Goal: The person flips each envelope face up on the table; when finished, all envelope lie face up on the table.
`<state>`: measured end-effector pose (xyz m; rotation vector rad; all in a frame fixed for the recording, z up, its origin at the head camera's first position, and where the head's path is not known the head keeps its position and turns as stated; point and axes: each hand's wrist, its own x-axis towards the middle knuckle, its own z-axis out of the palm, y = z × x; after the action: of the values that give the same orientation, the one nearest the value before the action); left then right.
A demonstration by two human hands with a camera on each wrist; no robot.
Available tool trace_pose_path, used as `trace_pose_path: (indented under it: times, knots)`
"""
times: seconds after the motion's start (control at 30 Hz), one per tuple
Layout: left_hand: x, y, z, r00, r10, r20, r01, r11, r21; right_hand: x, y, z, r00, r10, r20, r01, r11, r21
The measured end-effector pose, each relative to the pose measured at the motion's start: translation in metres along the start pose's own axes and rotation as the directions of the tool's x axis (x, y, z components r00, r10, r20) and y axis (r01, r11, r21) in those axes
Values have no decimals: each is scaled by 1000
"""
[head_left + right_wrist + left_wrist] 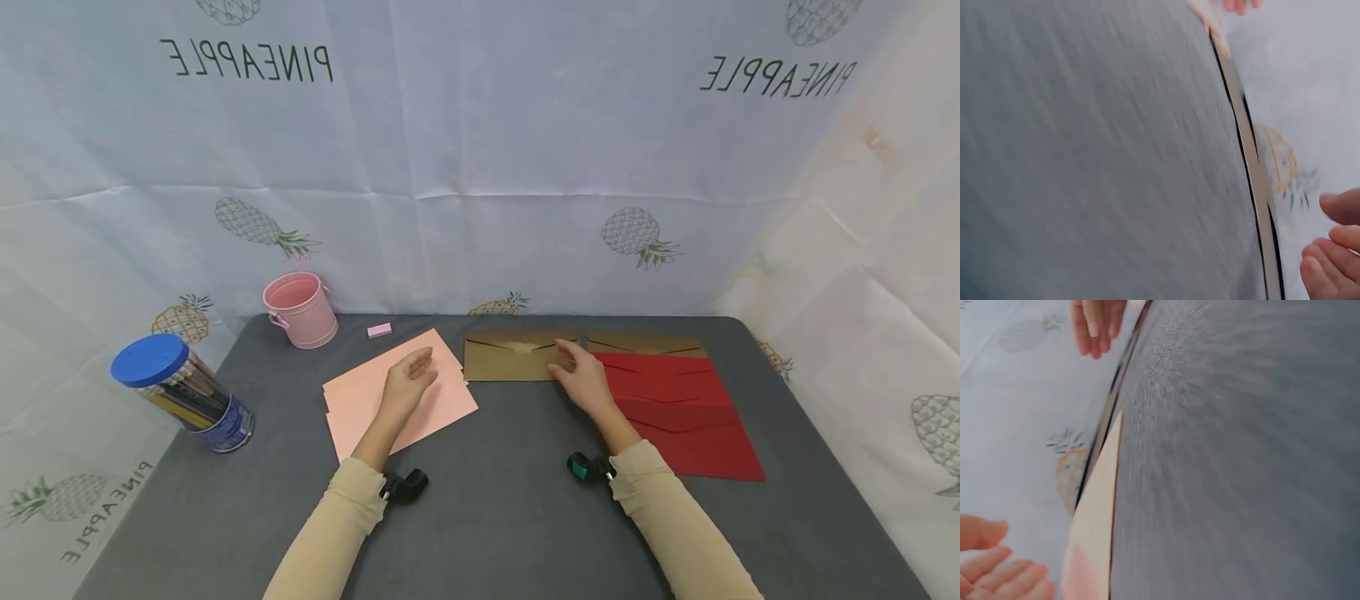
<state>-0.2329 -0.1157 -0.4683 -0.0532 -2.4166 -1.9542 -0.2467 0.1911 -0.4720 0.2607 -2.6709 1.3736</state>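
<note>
My left hand [406, 385] hovers over a stack of pale pink paper sheets [356, 404] with its fingers loosely bent and nothing in them. The left wrist view shows its fingers [1010, 578] apart from the paper's edge. Above the gap between two brown envelopes, my right hand [585, 379] is held with relaxed fingers and holds nothing. One brown envelope [502, 357] lies flat in the middle at the back. The other brown envelope [645, 343] is partly covered by overlapping red envelopes [690, 425], just right of that hand.
A clear jar of pencils with a blue lid [150, 360] stands at the left edge of the dark grey table [480, 517]. A pink bucket [300, 312] and a small pink block [379, 330] sit at the back left. Pineapple-printed cloth [450, 125] hangs behind.
</note>
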Motion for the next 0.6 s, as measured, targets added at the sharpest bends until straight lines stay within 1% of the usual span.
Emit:
trace_pose_path:
  times: [0.07,0.17,0.27,0.33,0.4,0.47,0.53,0.6]
  knots:
    - [-13,0,-14,1000,-12,-6,12,1000,27,-7,-5,9,999,-20,41,16,996,86]
    - [-31,1,-34,999,-25,-20,27,994,104,-17,-12,23,991,-55,121,28,976,215]
    - [-46,0,-55,998,-35,-53,43,988,148,-23,-21,39,979,-67,195,-1,943,332]
    - [-54,-1,-68,995,-47,-84,59,988,145,-26,-30,47,968,-70,239,-28,924,381]
    - [-61,-3,-79,991,-67,-117,82,988,131,-29,-41,53,957,-71,281,-52,911,409]
    - [-69,-3,-88,984,-98,-151,119,984,135,-32,-52,57,943,-85,323,-60,909,412]
    - [-76,-4,-94,975,-137,-176,163,976,141,-34,-60,59,930,-93,357,-67,909,410]
    - [-81,-4,-98,965,-174,-197,204,969,143,-35,-64,63,921,-101,376,-65,912,404]
